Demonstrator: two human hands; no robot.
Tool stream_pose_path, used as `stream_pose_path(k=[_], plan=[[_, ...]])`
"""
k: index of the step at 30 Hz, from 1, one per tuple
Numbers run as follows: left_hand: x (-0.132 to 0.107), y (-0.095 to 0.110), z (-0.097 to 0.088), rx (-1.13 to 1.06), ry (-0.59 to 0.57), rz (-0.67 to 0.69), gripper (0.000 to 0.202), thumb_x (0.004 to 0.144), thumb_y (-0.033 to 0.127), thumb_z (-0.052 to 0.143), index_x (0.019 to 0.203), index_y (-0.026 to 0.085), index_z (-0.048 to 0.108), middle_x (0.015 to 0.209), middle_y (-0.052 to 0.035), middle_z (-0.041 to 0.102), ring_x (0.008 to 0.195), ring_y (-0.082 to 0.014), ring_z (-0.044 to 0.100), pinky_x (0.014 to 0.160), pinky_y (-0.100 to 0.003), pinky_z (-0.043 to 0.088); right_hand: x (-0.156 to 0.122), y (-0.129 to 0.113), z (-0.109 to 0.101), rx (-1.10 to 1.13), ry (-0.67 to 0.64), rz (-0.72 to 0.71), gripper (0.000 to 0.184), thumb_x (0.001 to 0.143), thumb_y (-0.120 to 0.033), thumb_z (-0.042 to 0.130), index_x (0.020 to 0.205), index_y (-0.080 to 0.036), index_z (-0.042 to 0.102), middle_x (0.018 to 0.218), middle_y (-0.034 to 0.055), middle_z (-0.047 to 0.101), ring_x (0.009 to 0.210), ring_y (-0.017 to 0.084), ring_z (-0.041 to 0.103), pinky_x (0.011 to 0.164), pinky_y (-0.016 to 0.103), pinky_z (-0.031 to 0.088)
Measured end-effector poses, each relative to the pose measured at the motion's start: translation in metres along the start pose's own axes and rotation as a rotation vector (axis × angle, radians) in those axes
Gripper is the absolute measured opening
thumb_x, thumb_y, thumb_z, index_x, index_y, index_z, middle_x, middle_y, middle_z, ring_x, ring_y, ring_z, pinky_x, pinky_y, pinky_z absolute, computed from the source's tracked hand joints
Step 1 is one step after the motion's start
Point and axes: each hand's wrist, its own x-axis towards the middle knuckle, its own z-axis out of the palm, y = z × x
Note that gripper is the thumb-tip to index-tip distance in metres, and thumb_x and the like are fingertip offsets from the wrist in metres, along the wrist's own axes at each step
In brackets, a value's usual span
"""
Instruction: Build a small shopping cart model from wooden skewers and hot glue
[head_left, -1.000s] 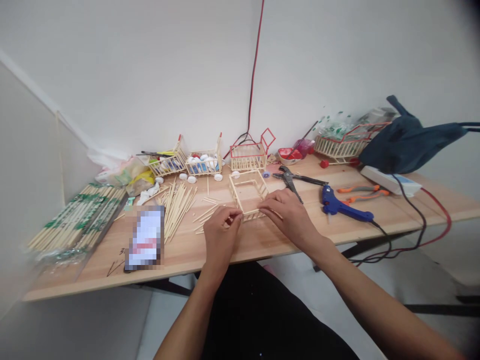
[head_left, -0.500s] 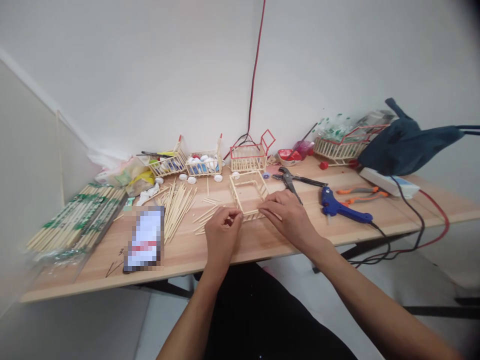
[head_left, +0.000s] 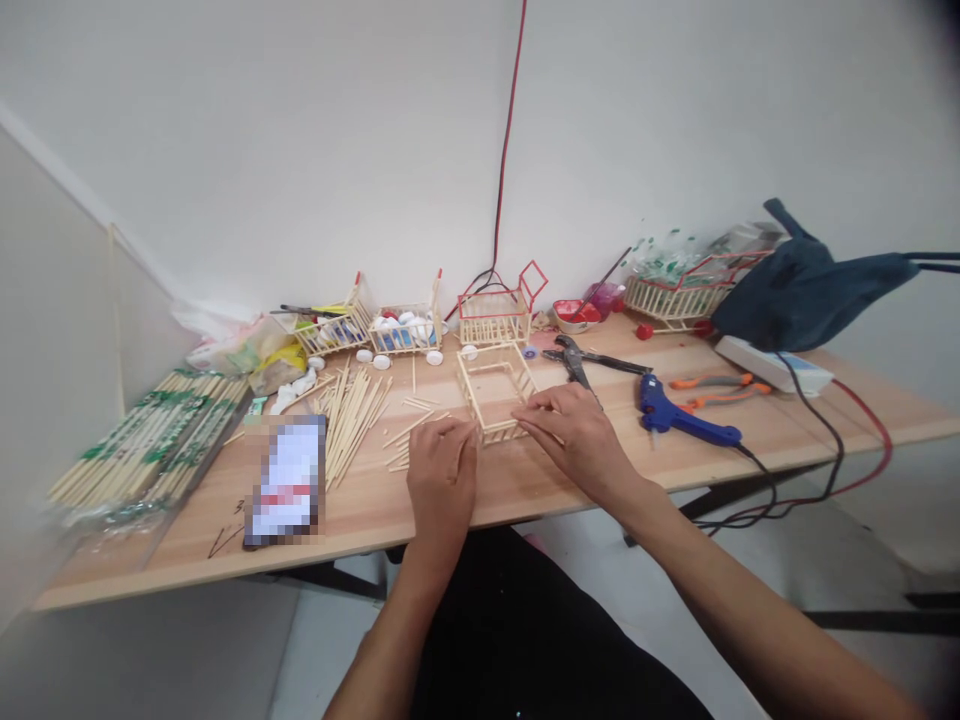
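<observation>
A small open basket frame of thin wooden sticks point(head_left: 466, 383) lies on the table in front of me, its near side toward me. My left hand point(head_left: 441, 468) is closed at the near left corner, with its curled fingers hiding what lies under them. At the near right part of the frame, my right hand point(head_left: 576, 432) pinches the near bar between thumb and fingers. Short cut sticks point(head_left: 411, 437) lie just left of my left hand.
Behind stand stick carts, one red-trimmed point(head_left: 495, 318), two with white wheels point(head_left: 409, 335). Right: pliers point(head_left: 574, 360), a blue glue gun point(head_left: 686, 420) with a cord, orange-handled pliers point(head_left: 720, 388). Left: loose sticks point(head_left: 356, 415), a blurred phone point(head_left: 286, 480), bagged skewers point(head_left: 150, 440).
My left fingers have curled over more at the frame's near left corner. My right hand keeps nearly the same place. The view has shifted slightly.
</observation>
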Motion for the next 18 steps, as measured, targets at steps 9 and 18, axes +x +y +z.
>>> stream_pose_path(k=[9,18], plan=[[-0.003,-0.001,0.005,0.245,-0.082,0.284,0.027,0.089,0.011,0.055,0.110,0.022,0.068,0.116,-0.0127,0.061,0.109,-0.0250,0.052,0.094,-0.043,0.045,0.001,-0.003,-0.004,-0.006,-0.026,0.009,0.016,0.092,-0.019,0.057,0.096,-0.023,0.072,0.094,0.0070,0.065,0.087,0.021,0.050,0.077,0.037,0.044],[0.000,-0.001,0.006,0.218,-0.086,0.265,0.025,0.089,0.011,0.055,0.107,0.022,0.069,0.114,-0.0121,0.063,0.107,-0.0243,0.053,0.095,-0.043,0.045,0.001,-0.001,-0.012,0.040,-0.011,0.032,0.025,0.093,-0.018,0.053,0.110,-0.024,0.070,0.102,0.0089,0.064,0.093,0.023,0.054,0.083,0.041,0.046]])
